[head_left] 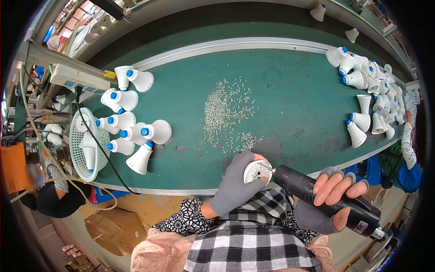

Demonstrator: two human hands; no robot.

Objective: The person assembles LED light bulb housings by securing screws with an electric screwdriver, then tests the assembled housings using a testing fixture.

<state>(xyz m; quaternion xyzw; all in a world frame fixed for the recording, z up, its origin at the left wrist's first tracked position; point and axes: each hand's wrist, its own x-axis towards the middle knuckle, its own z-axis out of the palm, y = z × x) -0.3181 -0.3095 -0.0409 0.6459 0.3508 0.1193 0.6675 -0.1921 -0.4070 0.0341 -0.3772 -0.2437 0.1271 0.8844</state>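
Observation:
My left hand (pixel 239 182), in a grey fingerless glove, is closed around a white lamp housing (pixel 250 175). Its round open face is turned toward the screwdriver, with small parts inside that are too small to name. Wrapped around a black electric screwdriver (pixel 302 185) is my right hand (pixel 333 199), gloved the same way. The driver's thin bit reaches to the face of the housing. Beyond my left hand, a scattered pile of small screws (pixel 222 111) lies on the green work surface (pixel 181 90).
White cone-shaped housings with blue ends (pixel 156 132) stand and lie at left; many more (pixel 355 79) crowd the right. A pale green basket (pixel 78 156) holds several parts beside a power strip (pixel 77 79) and black cable (pixel 88 129). Other people's arms (pixel 408 145) show at both edges.

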